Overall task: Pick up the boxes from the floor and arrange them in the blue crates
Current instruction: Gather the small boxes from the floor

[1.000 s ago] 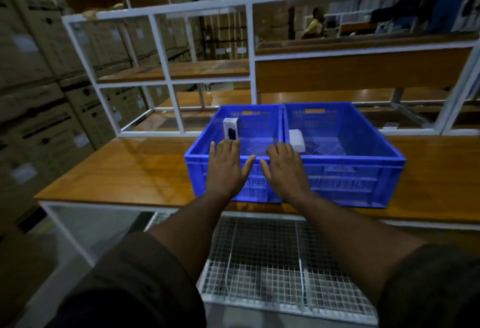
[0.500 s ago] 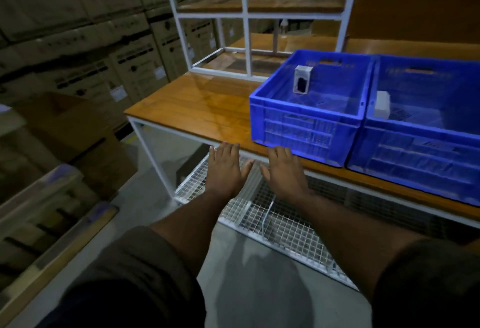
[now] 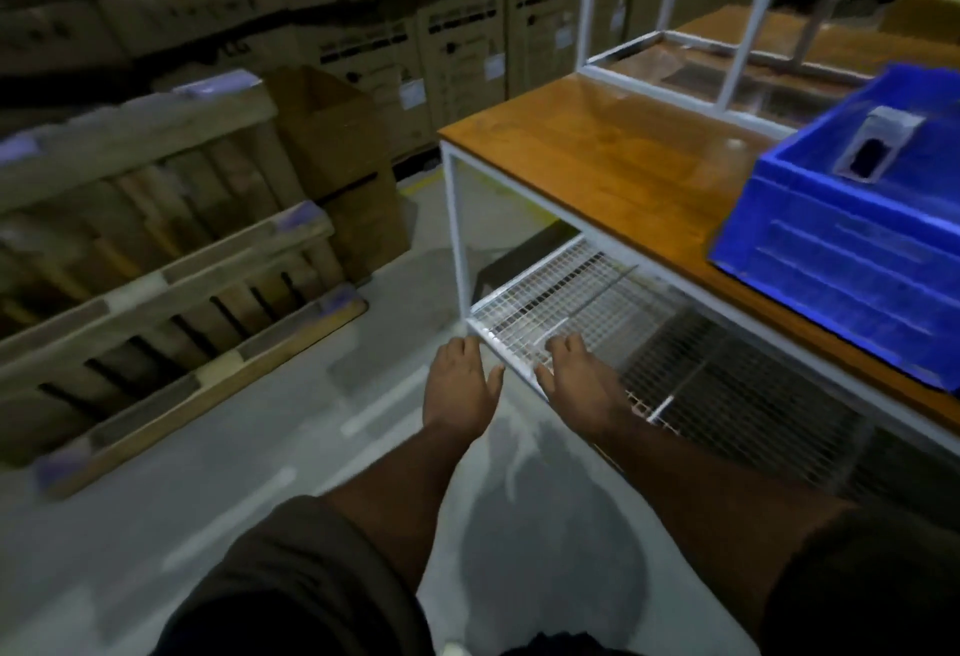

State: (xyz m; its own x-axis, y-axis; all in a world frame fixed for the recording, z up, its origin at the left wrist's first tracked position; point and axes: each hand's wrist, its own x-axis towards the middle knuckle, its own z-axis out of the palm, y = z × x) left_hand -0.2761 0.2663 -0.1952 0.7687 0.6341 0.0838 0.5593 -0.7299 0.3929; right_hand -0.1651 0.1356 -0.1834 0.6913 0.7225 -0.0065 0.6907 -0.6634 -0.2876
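A blue crate (image 3: 852, 244) stands on the wooden table top (image 3: 613, 156) at the right, with a small white box (image 3: 878, 140) upright inside it. My left hand (image 3: 460, 385) and my right hand (image 3: 579, 380) are stretched out side by side in mid-air, palms down, fingers straight, holding nothing. They hover over the grey floor (image 3: 260, 447) beside the corner of the wire mesh shelf (image 3: 561, 302) under the table. No box on the floor shows in this view.
Wooden pallets (image 3: 156, 260) lean at the left. An open brown carton (image 3: 337, 151) stands behind them, before a wall of stacked cartons (image 3: 363, 16). A white metal shelf frame (image 3: 675, 21) rises at the back of the table.
The view has swung left and down, away from the crates toward the floor and pallets. Both hands stay stretched out, flat and empty.
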